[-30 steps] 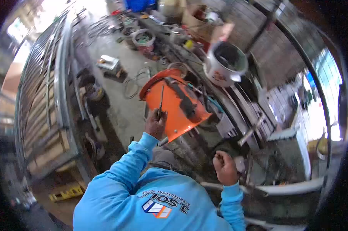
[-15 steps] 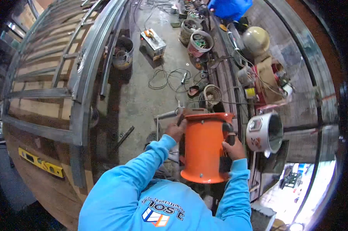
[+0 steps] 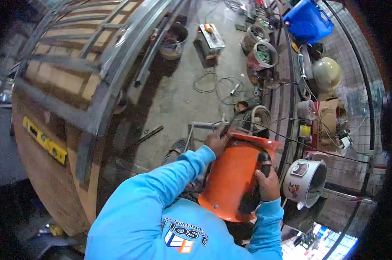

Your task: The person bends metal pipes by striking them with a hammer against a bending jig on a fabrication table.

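Note:
I hold an orange cylindrical fan housing [image 3: 232, 177] upright in front of my chest, above the concrete floor. My left hand [image 3: 216, 142] grips its far upper rim on the left side, with a thin dark tool sticking out past the fingers. My right hand [image 3: 268, 183] is wrapped around the black handle [image 3: 257, 182] that runs down the housing's right side. Both arms wear light blue sleeves.
A white rice cooker [image 3: 306, 182] sits just right of the housing. Cables [image 3: 213, 84] trail over the floor ahead, near buckets [image 3: 261, 55], a small welder box [image 3: 209, 39] and a blue container [image 3: 307, 19]. A large steel gate frame [image 3: 96, 86] with a yellow level [image 3: 44, 141] fills the left.
One second ago only my left hand touched the tilted housing. My right hand has since taken the black handle, the housing stands upright near my chest, and my view has swung.

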`<state>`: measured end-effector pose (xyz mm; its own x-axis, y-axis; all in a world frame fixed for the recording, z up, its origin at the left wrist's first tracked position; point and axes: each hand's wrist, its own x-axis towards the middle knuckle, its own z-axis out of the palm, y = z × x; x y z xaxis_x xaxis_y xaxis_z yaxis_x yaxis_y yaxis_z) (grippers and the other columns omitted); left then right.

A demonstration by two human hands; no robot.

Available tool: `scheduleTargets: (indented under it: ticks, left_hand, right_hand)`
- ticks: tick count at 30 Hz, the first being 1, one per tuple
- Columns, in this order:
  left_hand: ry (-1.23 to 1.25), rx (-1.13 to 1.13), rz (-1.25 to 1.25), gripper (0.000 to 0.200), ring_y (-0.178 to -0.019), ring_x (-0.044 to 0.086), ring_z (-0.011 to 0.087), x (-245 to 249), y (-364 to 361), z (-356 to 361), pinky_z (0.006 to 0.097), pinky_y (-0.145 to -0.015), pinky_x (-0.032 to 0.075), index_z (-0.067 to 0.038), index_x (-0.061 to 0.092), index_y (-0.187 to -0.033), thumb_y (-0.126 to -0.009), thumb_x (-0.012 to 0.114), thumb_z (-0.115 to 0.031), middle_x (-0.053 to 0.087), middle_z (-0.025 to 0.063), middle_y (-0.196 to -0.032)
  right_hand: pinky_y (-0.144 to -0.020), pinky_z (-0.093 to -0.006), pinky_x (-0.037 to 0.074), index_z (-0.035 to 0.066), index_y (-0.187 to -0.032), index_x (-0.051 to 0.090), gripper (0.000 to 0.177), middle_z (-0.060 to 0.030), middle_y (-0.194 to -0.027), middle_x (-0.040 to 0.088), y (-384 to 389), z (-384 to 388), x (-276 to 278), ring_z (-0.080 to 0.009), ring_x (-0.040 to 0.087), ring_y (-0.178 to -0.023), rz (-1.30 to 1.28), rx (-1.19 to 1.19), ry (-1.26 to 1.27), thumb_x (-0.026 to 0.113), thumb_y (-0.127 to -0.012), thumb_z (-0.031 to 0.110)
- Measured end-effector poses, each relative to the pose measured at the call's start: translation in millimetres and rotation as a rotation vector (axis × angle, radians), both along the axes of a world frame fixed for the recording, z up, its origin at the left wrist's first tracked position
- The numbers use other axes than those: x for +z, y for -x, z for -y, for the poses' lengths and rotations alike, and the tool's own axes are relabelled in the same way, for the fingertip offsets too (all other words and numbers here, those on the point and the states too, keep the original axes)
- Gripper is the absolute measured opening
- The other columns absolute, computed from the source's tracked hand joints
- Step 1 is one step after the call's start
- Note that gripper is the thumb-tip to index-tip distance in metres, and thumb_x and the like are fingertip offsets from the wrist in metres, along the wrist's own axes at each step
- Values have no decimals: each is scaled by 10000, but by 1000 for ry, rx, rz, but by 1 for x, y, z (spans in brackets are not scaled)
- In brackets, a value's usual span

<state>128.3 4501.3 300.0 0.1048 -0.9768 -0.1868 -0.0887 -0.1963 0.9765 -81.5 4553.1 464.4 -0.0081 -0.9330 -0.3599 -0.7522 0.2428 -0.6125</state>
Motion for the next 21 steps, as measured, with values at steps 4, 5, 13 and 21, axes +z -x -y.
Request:
scheduleTargets:
  ticks: [4, 5, 13, 21]
  left_hand:
    - [24, 110, 115, 465, -886, 639, 342, 44, -61, -18, 426, -758, 482, -59, 589, -1125, -922, 506, -469, 655, 200, -916]
    - [30, 128, 182, 453, -883, 639, 339, 49, -76, -21, 422, -751, 482, -61, 596, -1115, -925, 505, -461, 656, 200, -917]
    - [93, 192, 399, 349, -995, 580, 406, 130, -191, -44, 449, -829, 467, -51, 567, -1139, -921, 506, -316, 616, 242, -1035]
    - [-123, 45, 443, 361, -966, 600, 387, 46, -238, -113, 430, -820, 470, -7, 570, -1142, -919, 518, -285, 613, 230, -1072]
  right_hand:
    - [-759, -365, 456, 10, -1115, 534, 397, -155, -903, 595, -44, -4, 23, -290, 568, -800, 134, 188, 181, 628, -843, 284]
    - [-739, -363, 457, 10, -1107, 533, 392, -141, -882, 589, -52, -8, 24, -272, 563, -780, 168, 228, 242, 628, -846, 286]
    - [-544, -285, 473, 13, -1021, 501, 311, -42, -754, 568, -145, 15, -43, -141, 552, -609, 442, 12, -23, 621, -853, 246]
    - [-492, -346, 487, 19, -983, 475, 251, -64, -679, 524, -229, -17, -117, -183, 552, -534, 543, -126, -45, 592, -830, 180]
